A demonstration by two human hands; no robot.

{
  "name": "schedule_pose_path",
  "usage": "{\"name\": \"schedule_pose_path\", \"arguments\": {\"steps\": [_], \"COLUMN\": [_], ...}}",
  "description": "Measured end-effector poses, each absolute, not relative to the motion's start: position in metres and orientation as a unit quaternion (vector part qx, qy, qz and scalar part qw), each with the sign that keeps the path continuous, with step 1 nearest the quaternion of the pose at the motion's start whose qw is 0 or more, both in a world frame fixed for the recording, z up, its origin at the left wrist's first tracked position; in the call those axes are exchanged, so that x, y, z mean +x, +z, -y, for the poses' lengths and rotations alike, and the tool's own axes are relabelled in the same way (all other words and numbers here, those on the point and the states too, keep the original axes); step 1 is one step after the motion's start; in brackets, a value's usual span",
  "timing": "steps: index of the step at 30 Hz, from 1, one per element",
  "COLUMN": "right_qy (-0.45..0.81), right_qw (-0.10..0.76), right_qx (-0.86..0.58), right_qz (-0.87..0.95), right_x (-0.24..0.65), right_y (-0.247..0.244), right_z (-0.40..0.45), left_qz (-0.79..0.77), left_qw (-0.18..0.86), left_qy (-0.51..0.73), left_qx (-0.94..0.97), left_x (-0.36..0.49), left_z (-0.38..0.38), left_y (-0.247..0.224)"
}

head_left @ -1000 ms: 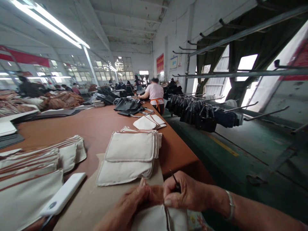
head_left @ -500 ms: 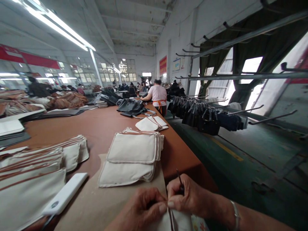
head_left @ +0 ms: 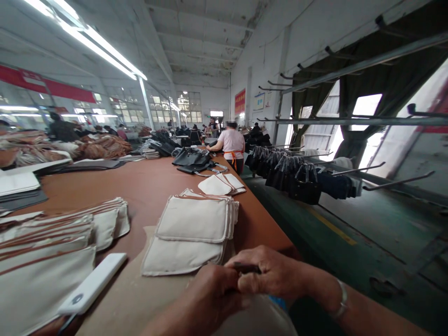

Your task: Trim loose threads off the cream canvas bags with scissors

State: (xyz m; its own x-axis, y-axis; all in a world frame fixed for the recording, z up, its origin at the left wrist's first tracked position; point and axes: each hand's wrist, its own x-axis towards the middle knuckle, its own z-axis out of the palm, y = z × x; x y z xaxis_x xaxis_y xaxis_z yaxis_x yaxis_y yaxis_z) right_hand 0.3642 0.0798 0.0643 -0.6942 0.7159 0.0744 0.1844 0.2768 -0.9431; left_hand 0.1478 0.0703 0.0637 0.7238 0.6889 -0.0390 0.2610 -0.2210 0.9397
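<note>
My right hand (head_left: pixel 269 273) grips a small dark tool (head_left: pixel 247 268), which lies crosswise in its fingers; the tool's exact kind is hidden. My left hand (head_left: pixel 213 291) sits close against it, curled over the top edge of a cream canvas piece (head_left: pixel 254 317) in my lap. The fingers hide where the canvas is pinched. On a brown paper sheet (head_left: pixel 121 298) just ahead lie two stacks of cream canvas pouches (head_left: pixel 191 219), with a white power bank (head_left: pixel 91 282) to the left.
More piped canvas pieces (head_left: pixel 45 247) lie on the brown table (head_left: pixel 147 182) at left. Farther along stand black handbags (head_left: pixel 191 157) and a person in a pink top and orange apron (head_left: pixel 233 144). Black bags (head_left: pixel 283 170) hang from a rack over the green floor (head_left: pixel 350 242) at right.
The dark tool has tipped from upright to lying crosswise in my right hand. Both hands have curled closer over the canvas, which shows less at its top edge. The view has shifted slightly.
</note>
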Motion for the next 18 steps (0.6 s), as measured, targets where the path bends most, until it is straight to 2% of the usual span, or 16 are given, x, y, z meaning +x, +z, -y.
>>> {"name": "schedule_pose_path", "arguments": {"steps": [2,6,9,14,16,18], "right_qy": [0.577,0.631,0.600,0.587,0.575,0.546], "right_qw": [0.240,0.226,0.279,0.412,0.405,0.363], "right_qx": [-0.291,-0.336,-0.370,-0.399,-0.390,-0.390], "right_qz": [0.725,0.662,0.652,0.572,0.594,0.646], "right_x": [0.347,0.344,0.360,0.394,0.405,0.410], "right_y": [0.059,0.039,0.035,0.031,0.023,0.018], "right_z": [-0.077,-0.078,-0.083,-0.097,-0.104,-0.108], "left_qz": [-0.312,-0.351,-0.359,-0.326,-0.304,-0.294], "left_qw": [0.534,0.553,0.601,0.657,0.679,0.694], "left_qy": [0.194,0.068,0.044,0.125,0.189,0.228], "left_qx": [0.762,0.753,0.713,0.669,0.641,0.617], "left_x": [0.149,0.115,0.083,0.064,0.068,0.076], "left_z": [-0.073,-0.083,-0.088,-0.085,-0.082,-0.079], "left_y": [0.068,0.055,0.037,0.032,0.037,0.041]}}
